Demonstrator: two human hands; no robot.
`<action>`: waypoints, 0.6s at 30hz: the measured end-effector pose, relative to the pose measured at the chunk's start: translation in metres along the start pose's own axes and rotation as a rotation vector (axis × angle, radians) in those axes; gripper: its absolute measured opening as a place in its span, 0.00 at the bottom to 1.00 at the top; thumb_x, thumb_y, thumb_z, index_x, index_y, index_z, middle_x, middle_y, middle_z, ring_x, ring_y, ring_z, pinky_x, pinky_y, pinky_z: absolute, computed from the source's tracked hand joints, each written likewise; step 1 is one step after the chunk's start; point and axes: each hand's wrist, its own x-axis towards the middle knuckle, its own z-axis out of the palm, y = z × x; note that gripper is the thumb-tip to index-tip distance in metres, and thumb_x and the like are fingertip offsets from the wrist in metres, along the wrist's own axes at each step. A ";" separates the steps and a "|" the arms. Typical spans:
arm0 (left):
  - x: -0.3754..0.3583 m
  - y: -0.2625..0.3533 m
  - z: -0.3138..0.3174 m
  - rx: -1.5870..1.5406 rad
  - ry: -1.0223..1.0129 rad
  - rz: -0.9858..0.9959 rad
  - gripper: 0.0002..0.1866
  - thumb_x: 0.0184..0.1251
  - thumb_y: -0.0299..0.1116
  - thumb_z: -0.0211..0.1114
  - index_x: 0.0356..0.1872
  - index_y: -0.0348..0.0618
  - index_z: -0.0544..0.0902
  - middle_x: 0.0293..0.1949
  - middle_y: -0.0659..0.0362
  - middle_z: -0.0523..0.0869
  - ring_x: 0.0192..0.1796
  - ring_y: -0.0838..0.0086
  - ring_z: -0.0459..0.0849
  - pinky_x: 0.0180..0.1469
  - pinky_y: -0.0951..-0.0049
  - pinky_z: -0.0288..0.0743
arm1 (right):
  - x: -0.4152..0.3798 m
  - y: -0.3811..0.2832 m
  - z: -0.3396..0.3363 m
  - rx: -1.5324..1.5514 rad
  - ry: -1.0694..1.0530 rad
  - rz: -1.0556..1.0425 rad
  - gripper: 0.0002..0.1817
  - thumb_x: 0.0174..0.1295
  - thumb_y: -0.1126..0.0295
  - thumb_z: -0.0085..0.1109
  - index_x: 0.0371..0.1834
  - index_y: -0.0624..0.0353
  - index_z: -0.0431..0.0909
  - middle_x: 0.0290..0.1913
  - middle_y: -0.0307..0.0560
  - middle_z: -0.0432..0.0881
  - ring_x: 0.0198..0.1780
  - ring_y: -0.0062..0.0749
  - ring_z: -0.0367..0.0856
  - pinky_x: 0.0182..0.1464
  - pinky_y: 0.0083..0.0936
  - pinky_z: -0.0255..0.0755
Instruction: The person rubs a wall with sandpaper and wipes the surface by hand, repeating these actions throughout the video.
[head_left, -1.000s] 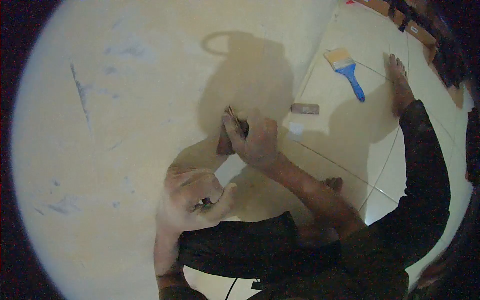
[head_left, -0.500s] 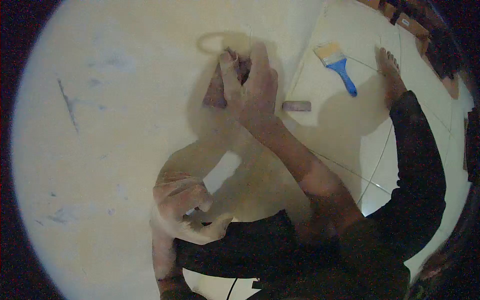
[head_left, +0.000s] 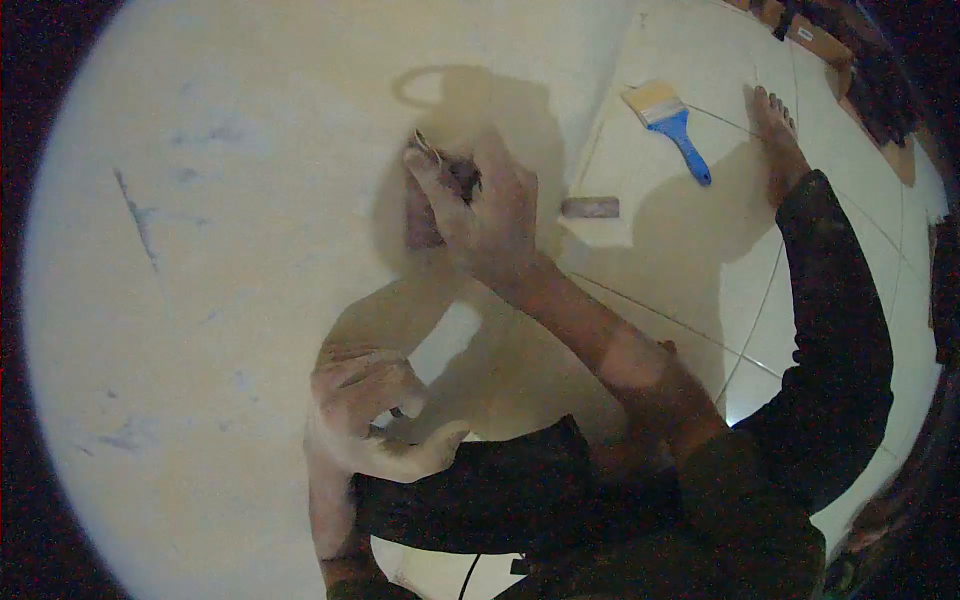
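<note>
"How is the right hand [head_left: 495, 215] posed?"

"It's bent over near the middle of the frame, back toward us, with the forearm slanting up to it from the lower right. Thumb and fingers are clamped on a reddish-brown sheet [head_left: 422, 228], which lies against the pale surface [head_left: 240, 320]. The light is dim there, so the sheet is perhaps folded, but I wouldn't swear to it."

"And the left hand [head_left: 352, 400]?"

"Lower and left of centre, above an upright forearm. The fingers curl in, the thumb sticks out to the right, and a gap shows between them; I see nothing in its grip."

"What's the surface like?"

"Cream, with bluish-grey smudges and one long dark streak [head_left: 136, 220] at the left of the frame. The shadow of a head and arm falls across it."

"And the room?"

"A tiled floor [head_left: 860, 240] fills the right side. A blue-handled brush [head_left: 675, 125] lies at the upper right, with a small block [head_left: 592, 207] below and left of it. A bare foot [head_left: 780, 150] stands right of the brush, and cardboard boxes [head_left: 820, 42] sit in the upper right corner."
</note>
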 end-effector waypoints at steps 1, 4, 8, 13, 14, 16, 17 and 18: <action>0.000 -0.001 -0.001 -0.002 -0.005 -0.002 0.20 0.40 0.43 0.81 0.15 0.53 0.73 0.13 0.67 0.72 0.16 0.72 0.76 0.22 0.72 0.66 | -0.004 0.006 0.004 0.032 0.022 -0.006 0.16 0.67 0.53 0.67 0.43 0.55 0.84 0.30 0.49 0.86 0.26 0.48 0.85 0.32 0.48 0.76; 0.009 0.005 -0.004 0.012 -0.092 -0.030 0.21 0.40 0.43 0.81 0.14 0.54 0.72 0.13 0.67 0.72 0.16 0.73 0.76 0.21 0.72 0.65 | -0.063 0.043 0.004 0.059 -0.177 0.039 0.16 0.67 0.59 0.73 0.37 0.62 0.81 0.24 0.50 0.85 0.22 0.30 0.83 0.28 0.32 0.75; -0.003 -0.001 0.002 0.041 -0.004 0.001 0.21 0.40 0.43 0.81 0.14 0.54 0.72 0.13 0.67 0.72 0.15 0.73 0.75 0.21 0.73 0.64 | -0.069 0.051 0.008 0.095 -0.036 -0.156 0.13 0.65 0.59 0.73 0.40 0.57 0.87 0.28 0.49 0.86 0.25 0.38 0.84 0.29 0.38 0.76; -0.008 -0.003 0.005 0.002 0.057 -0.062 0.22 0.41 0.44 0.83 0.14 0.54 0.72 0.13 0.67 0.73 0.16 0.73 0.76 0.22 0.73 0.66 | 0.004 0.006 -0.009 -0.137 0.029 -0.203 0.11 0.62 0.61 0.75 0.40 0.54 0.88 0.32 0.48 0.87 0.28 0.42 0.86 0.32 0.40 0.79; -0.007 -0.002 0.004 0.019 0.070 -0.063 0.23 0.41 0.44 0.83 0.14 0.54 0.72 0.13 0.66 0.74 0.16 0.73 0.76 0.22 0.73 0.67 | -0.001 0.014 -0.005 -0.088 0.038 -0.128 0.11 0.62 0.61 0.75 0.40 0.54 0.87 0.32 0.47 0.87 0.29 0.41 0.86 0.32 0.40 0.79; 0.005 0.011 0.008 0.068 0.065 -0.051 0.23 0.40 0.43 0.84 0.14 0.53 0.72 0.13 0.66 0.74 0.16 0.73 0.77 0.22 0.73 0.67 | -0.027 0.041 0.004 0.013 0.056 -0.110 0.11 0.63 0.61 0.75 0.40 0.54 0.86 0.33 0.47 0.87 0.29 0.42 0.86 0.32 0.40 0.78; 0.005 0.014 0.009 0.082 0.068 -0.053 0.23 0.40 0.43 0.84 0.14 0.53 0.72 0.13 0.66 0.74 0.16 0.73 0.77 0.23 0.72 0.68 | -0.055 0.064 0.010 0.063 0.067 -0.155 0.11 0.63 0.61 0.74 0.40 0.54 0.86 0.32 0.46 0.87 0.29 0.42 0.86 0.32 0.41 0.78; -0.003 0.009 0.010 0.075 0.075 -0.069 0.23 0.40 0.43 0.84 0.15 0.52 0.72 0.13 0.66 0.74 0.16 0.72 0.77 0.23 0.72 0.68 | -0.073 0.074 0.011 0.113 0.082 -0.199 0.11 0.64 0.61 0.74 0.40 0.54 0.86 0.32 0.46 0.87 0.28 0.42 0.85 0.32 0.41 0.78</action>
